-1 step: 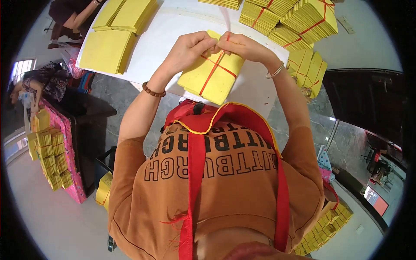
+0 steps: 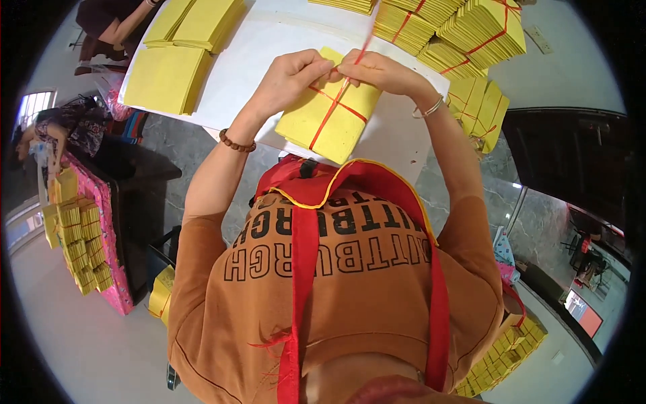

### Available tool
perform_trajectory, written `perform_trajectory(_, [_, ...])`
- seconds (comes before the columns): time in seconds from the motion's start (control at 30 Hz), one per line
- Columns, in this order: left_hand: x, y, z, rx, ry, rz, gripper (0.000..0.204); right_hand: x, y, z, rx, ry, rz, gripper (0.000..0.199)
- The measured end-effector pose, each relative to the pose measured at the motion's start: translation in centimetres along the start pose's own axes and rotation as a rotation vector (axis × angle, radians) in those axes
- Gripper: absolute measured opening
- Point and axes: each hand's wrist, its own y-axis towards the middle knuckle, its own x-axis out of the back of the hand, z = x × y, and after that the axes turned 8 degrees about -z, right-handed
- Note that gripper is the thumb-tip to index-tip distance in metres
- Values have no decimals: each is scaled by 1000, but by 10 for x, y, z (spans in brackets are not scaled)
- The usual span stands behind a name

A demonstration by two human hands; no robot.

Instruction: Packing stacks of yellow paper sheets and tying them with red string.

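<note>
A stack of yellow paper (image 2: 330, 124) lies at the near edge of the white table, with red string (image 2: 326, 122) crossing over its top. My left hand (image 2: 299, 75) rests at the stack's far left side, thumb and forefinger pinched on the string near the crossing. Close beside it, my right hand (image 2: 380, 73) is also closed on the string, fingertips almost touching the left ones. A loose length of string rises from the right hand, slightly blurred, toward the far side. The exact spot between the fingertips is hidden.
Untied yellow paper stacks (image 2: 165, 81) stand at the table's far left. Several string-tied bundles (image 2: 464, 40) are piled at the far right. More bundles (image 2: 84, 236) sit on a pink-covered table (image 2: 116, 269) at left, where another person (image 2: 74, 128) is. A second person's arm (image 2: 131, 27) shows top left.
The loose end of the string has swung to the right and shows more clearly. Both hands have shifted only slightly; the paper stack stays in place.
</note>
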Motion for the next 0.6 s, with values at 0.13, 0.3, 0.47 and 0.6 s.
perform_trajectory(0.13, [5,-5,1,104,83,-27,27,14,8,-2,-56,92,195,34])
perform_trajectory(0.3, [-9,-12,-10,96,42,-126,22,16,12,0,-154,291,192,29])
perform_trajectory(0.47, [-27,-19,-19,-302,460,-111,16,17,13,-9,-151,414,206,22])
perform_trajectory(0.6, [-27,-16,-12,-346,472,-63,22,19,9,-4,27,219,144,12])
